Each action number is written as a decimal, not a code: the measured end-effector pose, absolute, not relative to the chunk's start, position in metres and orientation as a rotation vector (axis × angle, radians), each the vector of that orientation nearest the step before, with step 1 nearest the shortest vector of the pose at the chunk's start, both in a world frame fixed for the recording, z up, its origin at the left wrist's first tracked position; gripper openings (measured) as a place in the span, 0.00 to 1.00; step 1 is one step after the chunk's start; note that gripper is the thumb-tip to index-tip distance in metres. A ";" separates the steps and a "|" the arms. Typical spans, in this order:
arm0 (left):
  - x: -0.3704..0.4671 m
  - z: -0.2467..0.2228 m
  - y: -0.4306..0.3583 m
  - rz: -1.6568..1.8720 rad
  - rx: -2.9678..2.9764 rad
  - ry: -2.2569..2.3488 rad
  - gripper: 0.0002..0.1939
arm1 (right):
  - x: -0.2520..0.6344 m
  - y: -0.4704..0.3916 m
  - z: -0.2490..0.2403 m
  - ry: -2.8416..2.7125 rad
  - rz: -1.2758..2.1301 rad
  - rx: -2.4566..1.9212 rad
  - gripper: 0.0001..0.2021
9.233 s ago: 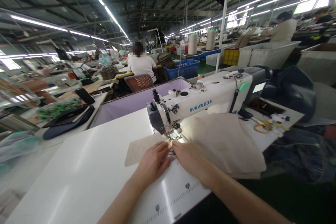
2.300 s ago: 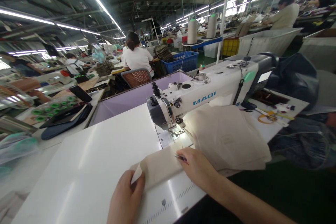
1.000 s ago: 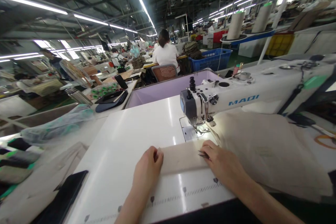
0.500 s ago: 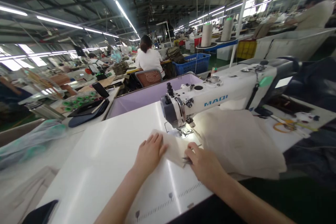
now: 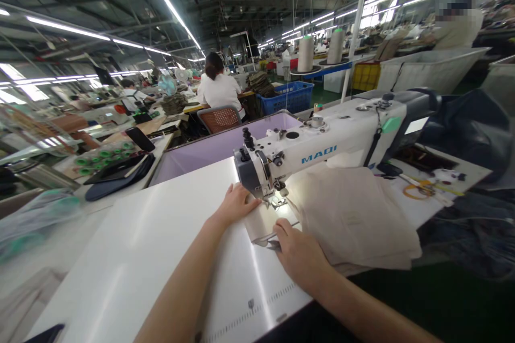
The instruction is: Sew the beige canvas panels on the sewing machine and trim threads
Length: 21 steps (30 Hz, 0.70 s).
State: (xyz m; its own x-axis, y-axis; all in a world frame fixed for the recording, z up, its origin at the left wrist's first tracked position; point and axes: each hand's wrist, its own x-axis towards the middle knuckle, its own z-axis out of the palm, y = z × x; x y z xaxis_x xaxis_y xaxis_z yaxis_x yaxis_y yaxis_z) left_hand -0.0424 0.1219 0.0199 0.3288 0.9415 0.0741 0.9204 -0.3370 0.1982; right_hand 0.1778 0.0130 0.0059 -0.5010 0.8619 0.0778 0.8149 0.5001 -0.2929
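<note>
A beige fabric piece (image 5: 259, 223) lies on the white table beside the presser foot (image 5: 277, 201) of a sewing machine (image 5: 317, 144). My left hand (image 5: 237, 204) rests on its upper left part, fingers stretched out close to the needle area. At the fabric's near right edge, my right hand (image 5: 298, 249) is closed, thumb and fingertips at the cloth. From under its fingers pokes a dark metal tip, which looks like thread snips (image 5: 273, 245). A folded pile of beige fabric (image 5: 354, 214) sits under the machine arm, right of the needle.
A lilac bin (image 5: 193, 158) stands behind the table. Thread cones (image 5: 306, 53) rise at the back. Orange-handled scissors (image 5: 418, 189) lie at the right. On the left side are a dark blue pouch (image 5: 120, 177) and green-ended spools (image 5: 104, 155). A co-worker (image 5: 219, 86) sits ahead.
My left hand has shifted up toward the presser foot, and the fabric piece has turned and lies flatter beside it. My right hand stays at its near edge. The camera view has shifted slightly.
</note>
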 end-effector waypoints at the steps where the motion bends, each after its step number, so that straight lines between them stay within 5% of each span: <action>1: -0.043 0.019 0.123 0.273 2.470 1.723 0.16 | 0.178 0.013 0.006 -2.527 0.315 -1.438 0.15; 21: -0.047 0.014 0.138 0.328 2.550 1.638 0.12 | 0.171 0.014 0.002 -2.528 0.216 -1.491 0.11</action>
State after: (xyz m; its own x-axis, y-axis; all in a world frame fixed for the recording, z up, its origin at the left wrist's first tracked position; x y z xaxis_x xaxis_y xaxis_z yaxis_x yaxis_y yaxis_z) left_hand -0.0470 0.1382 0.0139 0.4008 0.9070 0.1294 0.8869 -0.4195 0.1935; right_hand 0.1710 0.0138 0.0022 -0.4718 0.8765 0.0960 0.8475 0.4808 -0.2248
